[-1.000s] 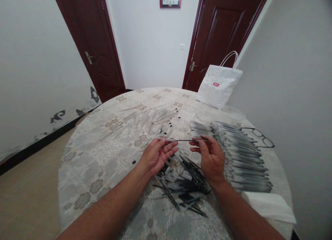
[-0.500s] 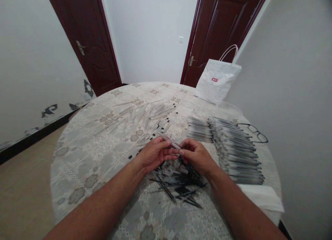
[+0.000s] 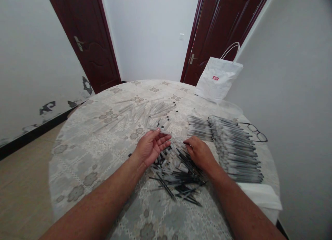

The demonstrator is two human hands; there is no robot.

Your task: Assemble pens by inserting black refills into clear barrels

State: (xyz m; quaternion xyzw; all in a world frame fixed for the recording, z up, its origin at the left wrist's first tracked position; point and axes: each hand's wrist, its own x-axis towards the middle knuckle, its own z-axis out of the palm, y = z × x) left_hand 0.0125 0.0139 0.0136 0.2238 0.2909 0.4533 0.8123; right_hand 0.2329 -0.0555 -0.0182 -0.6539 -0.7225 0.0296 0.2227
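Note:
Between the thumb and fingers of my left hand [image 3: 150, 148], palm turned up, lies a clear pen barrel [image 3: 165, 132]. My right hand [image 3: 200, 153] is curled, its fingertips low over small clear pieces [image 3: 177, 142] at the top of a heap; whether they pinch anything is hidden. Below both hands spreads a loose pile of dark, thin pen refills [image 3: 181, 178]. Beyond my left hand lie many clear pen barrels [image 3: 140, 112] and a few small black end plugs [image 3: 177, 111].
To the right are a stacked row of pens [image 3: 238, 150] and a smaller row of thin pens [image 3: 199, 128]. Eyeglasses [image 3: 256, 132] lie by the table's right edge. A white paper bag [image 3: 219, 79] stands at the back right, and white cloth-like material [image 3: 259, 197] lies near right.
My hands have parted. The right hand has let go of the barrel and moved right to the small clear pieces; the left keeps the barrel, now turned nearly level.

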